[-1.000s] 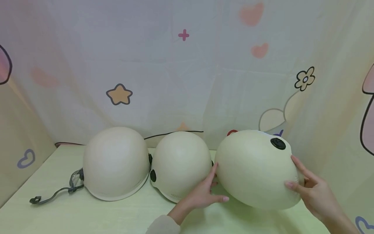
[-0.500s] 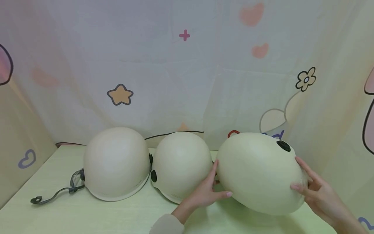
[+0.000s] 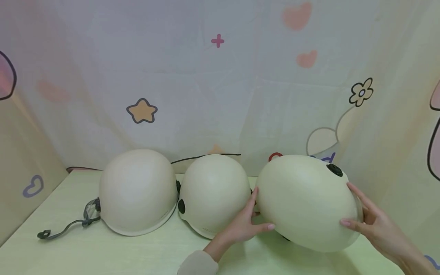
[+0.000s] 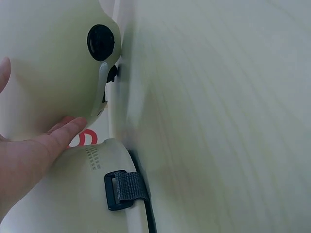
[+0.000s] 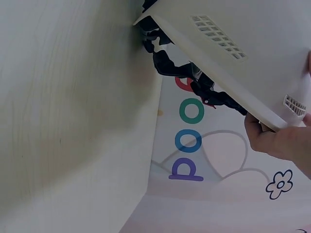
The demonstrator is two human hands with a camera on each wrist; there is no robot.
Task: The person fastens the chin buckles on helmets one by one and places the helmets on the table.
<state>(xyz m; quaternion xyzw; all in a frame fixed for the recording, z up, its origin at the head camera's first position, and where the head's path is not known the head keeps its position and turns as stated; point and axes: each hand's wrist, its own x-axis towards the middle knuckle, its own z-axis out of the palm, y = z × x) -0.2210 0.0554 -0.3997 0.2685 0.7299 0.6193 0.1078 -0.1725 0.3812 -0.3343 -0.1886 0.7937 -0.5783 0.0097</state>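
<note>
A cream helmet (image 3: 306, 202) is tilted at the right of the head view, its right end raised off the table. My right hand (image 3: 381, 227) grips that end, thumb on the shell. In the right wrist view the curled fingers (image 5: 257, 136) hook under the rim, near dark straps (image 5: 167, 65). At the helmet's left side, my left hand (image 3: 240, 227) supports the shell with extended fingers, thumb spread toward the front. This hand lies between the tilted helmet and a middle helmet (image 3: 214, 191), which it partly covers.
Another cream helmet (image 3: 137, 187) sits at the left, close beside the middle one, its strap and buckle (image 3: 65, 231) trailing over the pale table (image 3: 137, 258). A patterned curtain (image 3: 192, 95) encloses the back and sides. The middle helmet has a black buckle (image 4: 116, 189).
The tilted helmet and both hands have shifted slightly right, with its right end a little lower. In the last half second they have barely moved. The other two helmets stay in place.
</note>
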